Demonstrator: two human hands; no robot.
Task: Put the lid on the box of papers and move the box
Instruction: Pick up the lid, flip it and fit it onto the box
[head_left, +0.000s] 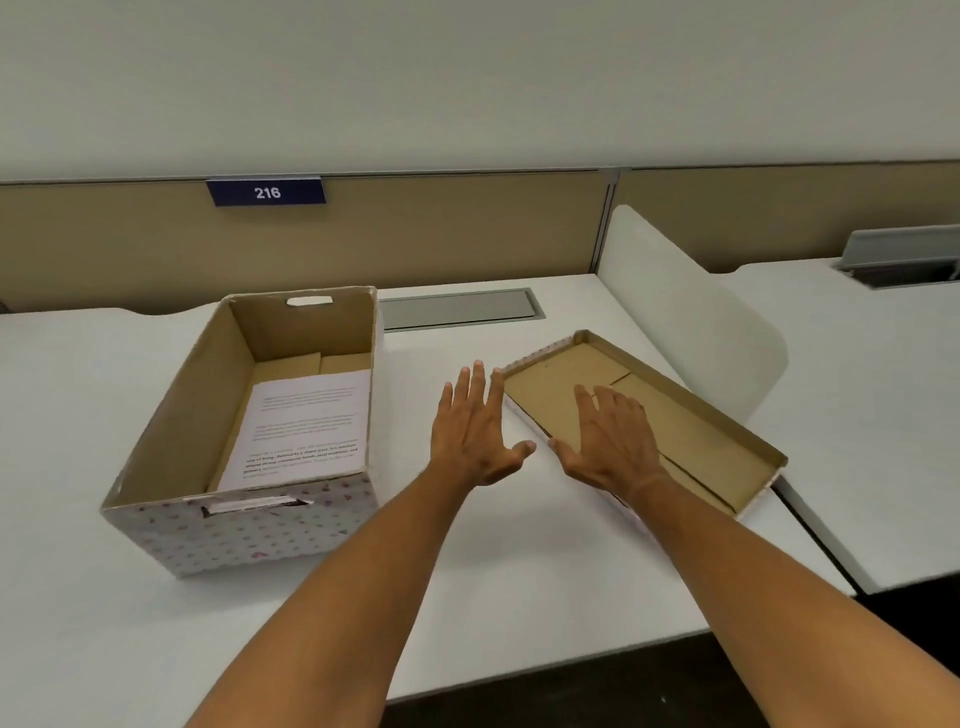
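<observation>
An open box (244, 431) stands on the desk (104, 623), well to the left of the left grip (475, 431), with papers (301, 426) lying flat inside it. The lid (644, 421) lies upturned on the desk on the right; the right grip (610, 439) hovers over its near-left part, while the left grip hangs just beside the lid's left edge, above bare desk. Beyond both grips a cable hatch (460, 309) sits in the desk, a partition (415, 234) behind it carrying a number plate (266, 192). A divider panel (685, 312) rises right of the lid.
</observation>
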